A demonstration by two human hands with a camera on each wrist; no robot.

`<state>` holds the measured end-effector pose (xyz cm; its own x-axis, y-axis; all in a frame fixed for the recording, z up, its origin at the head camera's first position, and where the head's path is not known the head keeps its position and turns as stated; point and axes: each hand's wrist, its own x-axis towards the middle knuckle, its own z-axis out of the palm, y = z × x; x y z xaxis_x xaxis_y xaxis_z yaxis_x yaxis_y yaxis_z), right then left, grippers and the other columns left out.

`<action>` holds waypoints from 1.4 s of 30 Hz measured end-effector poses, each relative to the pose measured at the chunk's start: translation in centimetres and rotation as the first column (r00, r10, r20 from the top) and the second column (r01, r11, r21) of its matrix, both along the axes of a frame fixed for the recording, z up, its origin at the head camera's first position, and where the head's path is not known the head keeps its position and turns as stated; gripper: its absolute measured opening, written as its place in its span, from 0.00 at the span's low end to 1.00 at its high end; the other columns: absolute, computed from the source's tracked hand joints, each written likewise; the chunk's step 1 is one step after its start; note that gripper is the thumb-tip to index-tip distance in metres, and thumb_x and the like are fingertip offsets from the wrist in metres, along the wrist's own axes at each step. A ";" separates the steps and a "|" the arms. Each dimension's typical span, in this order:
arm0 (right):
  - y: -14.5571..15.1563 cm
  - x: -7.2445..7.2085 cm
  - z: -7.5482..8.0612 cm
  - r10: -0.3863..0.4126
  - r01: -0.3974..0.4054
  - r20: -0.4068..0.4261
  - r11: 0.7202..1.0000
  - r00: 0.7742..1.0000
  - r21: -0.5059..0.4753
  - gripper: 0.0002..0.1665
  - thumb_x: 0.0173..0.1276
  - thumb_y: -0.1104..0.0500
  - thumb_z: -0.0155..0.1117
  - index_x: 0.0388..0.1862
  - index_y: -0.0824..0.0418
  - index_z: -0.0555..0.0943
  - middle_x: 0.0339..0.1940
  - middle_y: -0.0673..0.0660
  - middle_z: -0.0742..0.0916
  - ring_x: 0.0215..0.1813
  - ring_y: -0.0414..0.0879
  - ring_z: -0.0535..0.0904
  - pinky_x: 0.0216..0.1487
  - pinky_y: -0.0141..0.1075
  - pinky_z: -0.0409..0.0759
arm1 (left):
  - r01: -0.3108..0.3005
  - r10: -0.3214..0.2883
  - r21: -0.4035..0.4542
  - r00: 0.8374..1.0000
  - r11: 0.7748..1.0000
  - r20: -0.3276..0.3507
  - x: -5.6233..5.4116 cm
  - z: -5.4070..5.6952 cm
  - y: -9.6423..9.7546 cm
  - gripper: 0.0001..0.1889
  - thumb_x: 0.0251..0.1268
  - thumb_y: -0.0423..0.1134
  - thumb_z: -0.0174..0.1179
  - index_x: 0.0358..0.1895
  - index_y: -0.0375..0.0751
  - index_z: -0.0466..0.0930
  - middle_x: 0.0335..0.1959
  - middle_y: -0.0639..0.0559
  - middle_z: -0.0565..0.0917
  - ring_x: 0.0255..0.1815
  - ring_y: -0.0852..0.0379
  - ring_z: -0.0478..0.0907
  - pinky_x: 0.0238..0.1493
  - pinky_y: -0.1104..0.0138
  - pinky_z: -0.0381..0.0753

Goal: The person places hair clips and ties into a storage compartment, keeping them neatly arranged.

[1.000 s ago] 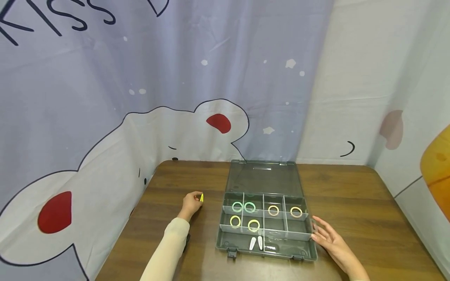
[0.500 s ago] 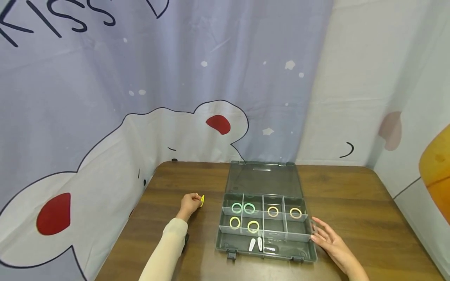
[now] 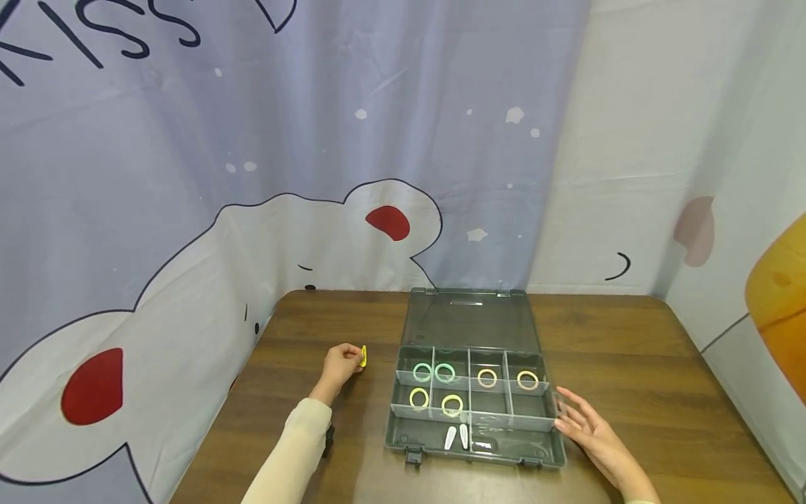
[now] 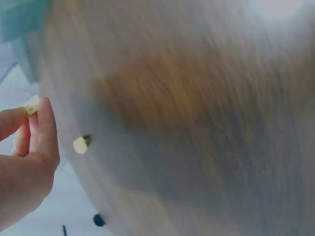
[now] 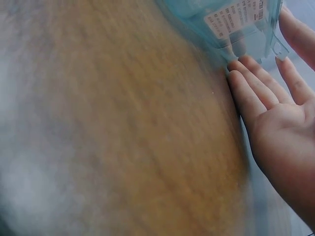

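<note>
In the head view my left hand (image 3: 341, 364) is over the table left of the box, pinching a small yellow hair clip (image 3: 364, 355) between thumb and fingers. The left wrist view shows the clip (image 4: 32, 105) at the fingertips and a second small yellow piece (image 4: 80, 144) on the table, its kind unclear. My right hand (image 3: 590, 430) touches the right side of the grey see-through compartment box (image 3: 522, 460) with fingers nearly straight. The box holds green hair ties (image 3: 422, 372), yellow hair ties (image 3: 418, 398), peach hair ties (image 3: 488, 378) and two white hair clips (image 3: 450, 438).
The box's lid (image 3: 469, 322) lies back toward the curtain (image 3: 302, 140). Two latches, one of them a dark latch (image 3: 413, 456), stick out at the box's front. Wooden table (image 3: 617, 350) surrounds the box. A printed label (image 5: 236, 18) shows in the right wrist view.
The yellow hair clip has turned a little in my left fingers, showing more of its flat side. My right hand stays at the box. The head view has shifted slightly.
</note>
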<state>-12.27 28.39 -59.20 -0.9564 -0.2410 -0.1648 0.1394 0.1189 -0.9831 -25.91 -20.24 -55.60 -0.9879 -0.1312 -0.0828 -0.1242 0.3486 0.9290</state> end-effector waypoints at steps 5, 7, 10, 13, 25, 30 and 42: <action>0.0 -0.2 0.2 -0.009 0.009 -0.006 1.000 1.000 0.014 0.38 0.74 0.59 0.52 0.78 0.54 0.48 0.75 0.73 0.54 0.65 0.41 0.67 0.60 0.28 0.72 | 0.053 -0.052 0.151 0.999 0.987 -0.011 1.2 1.5 1.3 0.06 0.62 0.21 0.58 0.40 0.19 0.76 0.30 0.36 0.80 0.29 0.52 0.81 0.35 0.63 0.86; -0.1 -0.3 0.1 -0.013 0.013 -0.006 1.000 1.000 0.018 0.38 0.74 0.59 0.52 0.78 0.53 0.48 0.75 0.73 0.54 0.66 0.41 0.67 0.61 0.30 0.72 | 0.082 -0.081 0.191 0.997 0.978 -0.014 2.1 2.7 1.9 0.08 0.62 0.21 0.57 0.42 0.17 0.75 0.33 0.31 0.80 0.32 0.47 0.83 0.39 0.59 0.86; -0.1 -0.3 0.1 -0.008 0.008 -0.014 1.000 1.000 0.004 0.38 0.74 0.60 0.52 0.77 0.55 0.48 0.74 0.74 0.54 0.64 0.36 0.68 0.60 0.29 0.72 | 0.092 -0.092 0.234 0.996 0.968 -0.015 2.7 3.0 2.6 0.09 0.62 0.21 0.57 0.43 0.17 0.75 0.34 0.31 0.82 0.33 0.46 0.83 0.41 0.56 0.86; -0.1 -0.2 0.1 -0.003 0.003 -0.020 1.000 1.000 0.003 0.38 0.75 0.60 0.51 0.77 0.55 0.48 0.74 0.74 0.54 0.67 0.45 0.67 0.62 0.34 0.72 | 0.107 -0.105 0.260 0.994 0.960 -0.020 3.0 2.6 3.2 0.09 0.61 0.21 0.57 0.44 0.19 0.75 0.33 0.36 0.82 0.32 0.51 0.83 0.40 0.59 0.86; -0.2 -0.2 0.1 0.005 -0.005 -0.012 0.999 1.000 -0.032 0.38 0.75 0.61 0.51 0.77 0.57 0.47 0.74 0.75 0.52 0.56 0.19 0.65 0.56 0.24 0.71 | 0.279 -0.309 0.409 0.951 0.869 0.006 6.7 3.3 5.7 0.13 0.61 0.22 0.58 0.47 0.17 0.72 0.31 0.45 0.82 0.32 0.54 0.84 0.39 0.66 0.86; -0.1 -0.2 0.1 0.000 -0.001 -0.008 1.000 1.000 -0.022 0.38 0.75 0.60 0.52 0.77 0.55 0.48 0.74 0.75 0.53 0.58 0.24 0.66 0.58 0.27 0.71 | 0.335 -0.381 0.419 0.924 0.844 0.029 8.5 3.1 6.9 0.12 0.61 0.23 0.58 0.46 0.17 0.73 0.31 0.45 0.83 0.30 0.56 0.83 0.38 0.66 0.86; -0.2 0.1 0.1 0.005 -0.005 -0.019 1.000 1.000 -0.006 0.37 0.75 0.60 0.51 0.77 0.56 0.48 0.74 0.75 0.51 0.71 0.66 0.56 0.61 0.36 0.75 | 0.390 -0.454 0.403 0.888 0.828 0.075 10.9 1.4 8.7 0.10 0.59 0.21 0.58 0.43 0.19 0.76 0.30 0.45 0.82 0.31 0.55 0.83 0.38 0.63 0.86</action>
